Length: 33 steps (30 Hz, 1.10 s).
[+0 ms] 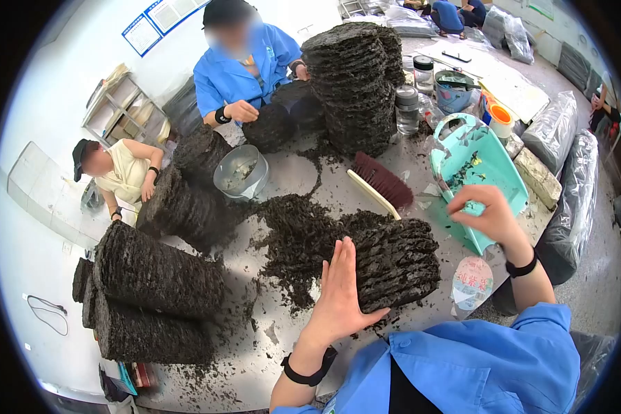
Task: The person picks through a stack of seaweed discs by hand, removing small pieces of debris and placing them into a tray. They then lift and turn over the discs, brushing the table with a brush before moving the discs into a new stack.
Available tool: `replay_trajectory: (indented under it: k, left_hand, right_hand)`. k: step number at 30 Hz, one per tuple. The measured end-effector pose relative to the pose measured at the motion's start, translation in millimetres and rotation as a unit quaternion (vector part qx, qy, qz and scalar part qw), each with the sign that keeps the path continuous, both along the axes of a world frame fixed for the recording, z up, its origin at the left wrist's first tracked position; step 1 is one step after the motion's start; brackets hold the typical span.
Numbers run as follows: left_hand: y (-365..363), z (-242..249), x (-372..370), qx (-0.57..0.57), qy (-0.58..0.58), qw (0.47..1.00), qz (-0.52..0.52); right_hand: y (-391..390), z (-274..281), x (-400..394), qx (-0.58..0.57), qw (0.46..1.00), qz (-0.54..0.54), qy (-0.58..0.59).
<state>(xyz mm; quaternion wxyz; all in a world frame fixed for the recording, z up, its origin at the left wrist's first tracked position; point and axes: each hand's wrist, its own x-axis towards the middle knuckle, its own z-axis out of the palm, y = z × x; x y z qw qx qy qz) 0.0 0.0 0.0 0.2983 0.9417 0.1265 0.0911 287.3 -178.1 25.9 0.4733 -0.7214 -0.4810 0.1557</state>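
Note:
My left hand (341, 303) lies with its fingers spread against the left end of a dark, layered stack (397, 265) resting on its side. Over the lower part of a turquoise dustpan (490, 172) hangs my right hand (486, 210), its fingers curled together; whatever they hold, if anything, is too small to make out. Dark flakes and a few green bits lie in the dustpan. A brush with dark red bristles (383, 181) sits behind the stack, beside a loose heap of dark flakes (290, 234). An oval printed label (472, 283) is right of the stack.
More dark stacks stand or lie at the back (348, 90) and left (155, 276). A clear bowl (241, 172), jars (407, 110), a blue bucket (454, 93) and an orange-rimmed cup (500, 119) are on the table (283, 176). Two people work across it; others are farther back.

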Motion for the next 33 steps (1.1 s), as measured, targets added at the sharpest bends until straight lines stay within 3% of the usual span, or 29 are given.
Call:
replay_trajectory:
  k: [2, 3, 5, 9, 12, 28, 31, 33]
  left_hand:
    - [-10.4, -0.6, 7.9, -0.005, -0.010, 1.000, -0.009]
    - [17.8, 17.8, -5.4, 0.059, 0.017, 0.998, -0.010]
    - [-1.3, 12.4, 3.8, 0.060, 0.027, 0.998, -0.009]
    - [-10.2, 10.5, 16.6, 0.051, 0.024, 0.998, -0.014]
    - [-11.1, 12.4, 22.4, 0.042, 0.015, 0.999, -0.021]
    - [-10.2, 11.8, 39.1, 0.061, 0.016, 0.997, -0.035]
    - [-11.1, 12.5, 40.3, 0.067, 0.021, 0.997, -0.037]
    - [-11.9, 12.2, 39.7, 0.076, 0.020, 0.996, -0.036]
  right_hand:
    - [23.8, 27.8, -28.4, 0.065, 0.966, 0.168, -0.183]
    - [63.2, 13.4, -48.7, 0.166, 0.937, 0.211, -0.223]
    - [70.9, 13.3, -52.4, 0.160, 0.906, 0.227, -0.321]
    - [76.8, 14.7, -44.9, 0.087, 0.891, 0.256, -0.364]
    - [72.3, 10.4, -46.5, 0.070, 0.886, 0.201, -0.411]
    - [74.3, 7.7, -45.2, 0.013, 0.848, 0.143, -0.510]
    - [71.6, 10.3, -39.3, -0.012, 0.883, 0.154, -0.444]
    - [65.4, 6.3, -34.8, 0.061, 0.940, 0.135, -0.307]
